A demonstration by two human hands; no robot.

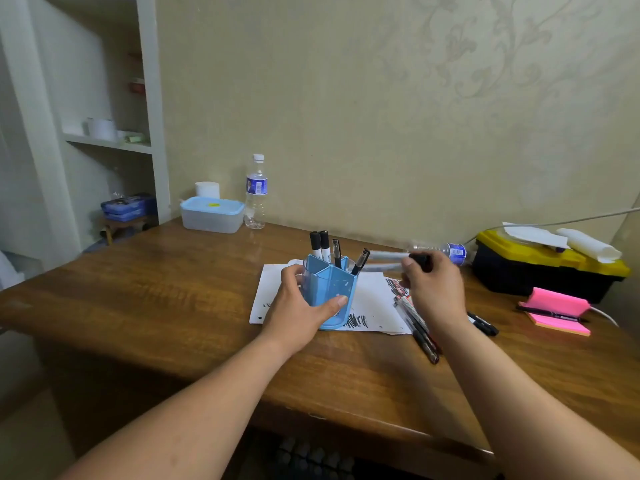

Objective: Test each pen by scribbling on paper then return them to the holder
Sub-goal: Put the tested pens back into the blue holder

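Inside the holder (pixel 330 292), seemingly four pens (pixel 324 241).

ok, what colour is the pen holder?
Light blue holder, best seen in the head view, gripped by the left hand.

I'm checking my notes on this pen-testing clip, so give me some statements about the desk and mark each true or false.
The left hand grips the blue holder. True.
The holder is empty. False: several pens stand in it.
The paper bears black scribbles. True.
The right hand holds nothing. False: it holds a dark pen.
The sticky notes are yellow. False: they are pink.
A water bottle stands by the wall. True.
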